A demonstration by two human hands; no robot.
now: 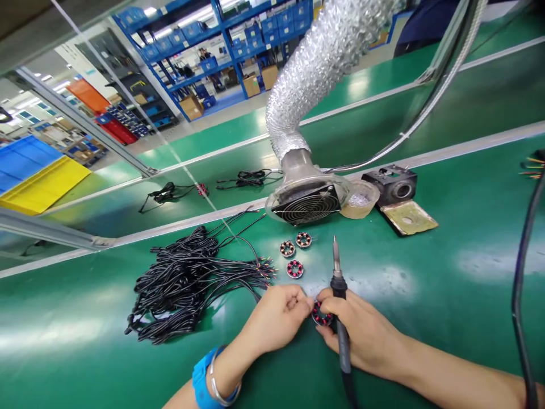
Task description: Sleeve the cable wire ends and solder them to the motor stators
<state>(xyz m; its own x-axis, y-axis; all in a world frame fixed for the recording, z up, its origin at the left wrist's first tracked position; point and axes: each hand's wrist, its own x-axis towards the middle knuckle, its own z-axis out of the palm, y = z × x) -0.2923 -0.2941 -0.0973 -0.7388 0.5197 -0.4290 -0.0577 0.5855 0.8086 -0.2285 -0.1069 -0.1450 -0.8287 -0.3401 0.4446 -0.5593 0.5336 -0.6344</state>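
My right hand is closed around a soldering iron, its metal tip pointing up and away from me. The same hand grips a small round motor stator with red windings between thumb and fingers. At the stator's left edge, the fingers of my left hand are pinched together; what they hold is too small to make out. Three more stators lie on the green bench just beyond: one with red windings, and two with copper-coloured windings, one left and one right.
To the left lies a large heap of black cables, stripped ends facing right. A fume extractor hangs from a silver duct. Behind stand a small bowl and an iron stand with a yellowish sponge. A black cord hangs at right.
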